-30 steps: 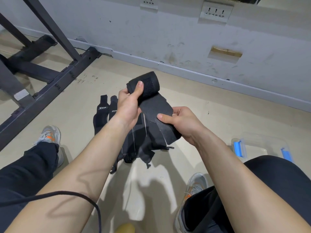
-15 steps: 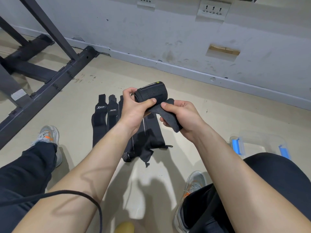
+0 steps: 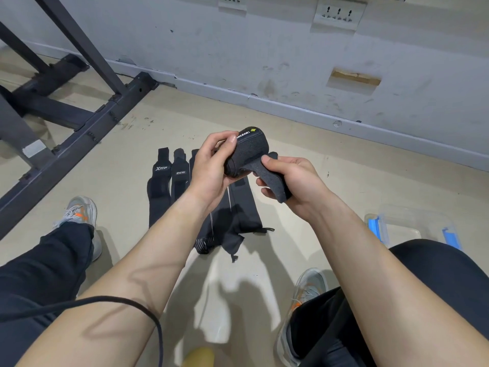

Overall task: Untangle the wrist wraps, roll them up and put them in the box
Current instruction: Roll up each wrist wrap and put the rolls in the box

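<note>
A black wrist wrap (image 3: 247, 152), mostly rolled into a thick cylinder with a white and yellow label, hangs above the floor between my hands. My left hand (image 3: 211, 170) grips the roll with fingers curled over its top and left end. My right hand (image 3: 289, 182) pinches the short loose tail of the same wrap, thumb on top. Below them, several more black wrist wraps (image 3: 182, 192) lie flat side by side on the beige floor. A clear plastic box (image 3: 412, 223) with blue latches stands at the right, partly hidden by my right knee.
A dark metal rack frame (image 3: 79, 123) crosses the floor at the left. The grey wall (image 3: 291, 62) with sockets runs along the back. My legs and grey shoes (image 3: 79, 218) flank the wraps. A black cable (image 3: 105, 303) lies over my left forearm.
The roll has grown thicker and the loose tail shorter. My right hand has moved up close to my left hand and the roll.
</note>
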A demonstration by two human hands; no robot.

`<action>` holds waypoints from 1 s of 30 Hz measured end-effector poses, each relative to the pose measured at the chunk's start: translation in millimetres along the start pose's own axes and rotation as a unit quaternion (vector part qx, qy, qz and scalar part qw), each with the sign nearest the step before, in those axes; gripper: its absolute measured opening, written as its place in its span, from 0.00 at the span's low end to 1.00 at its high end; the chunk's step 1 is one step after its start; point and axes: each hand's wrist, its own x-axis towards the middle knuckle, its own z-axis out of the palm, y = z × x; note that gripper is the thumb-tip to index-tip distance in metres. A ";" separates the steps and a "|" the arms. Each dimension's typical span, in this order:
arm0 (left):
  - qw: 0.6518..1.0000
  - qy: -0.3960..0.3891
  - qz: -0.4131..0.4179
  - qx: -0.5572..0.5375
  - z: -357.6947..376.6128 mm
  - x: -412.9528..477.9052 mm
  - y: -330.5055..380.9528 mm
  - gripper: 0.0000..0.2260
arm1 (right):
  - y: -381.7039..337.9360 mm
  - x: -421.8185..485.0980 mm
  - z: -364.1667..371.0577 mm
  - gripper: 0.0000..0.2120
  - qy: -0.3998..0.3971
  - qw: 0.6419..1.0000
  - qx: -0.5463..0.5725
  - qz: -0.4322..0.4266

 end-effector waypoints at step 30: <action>0.993 -0.044 -0.110 0.000 1.9 -16.8 -14.5 0.12 | -14.3 -2.4 -15.0 0.13 -0.099 0.988 -0.043 -0.111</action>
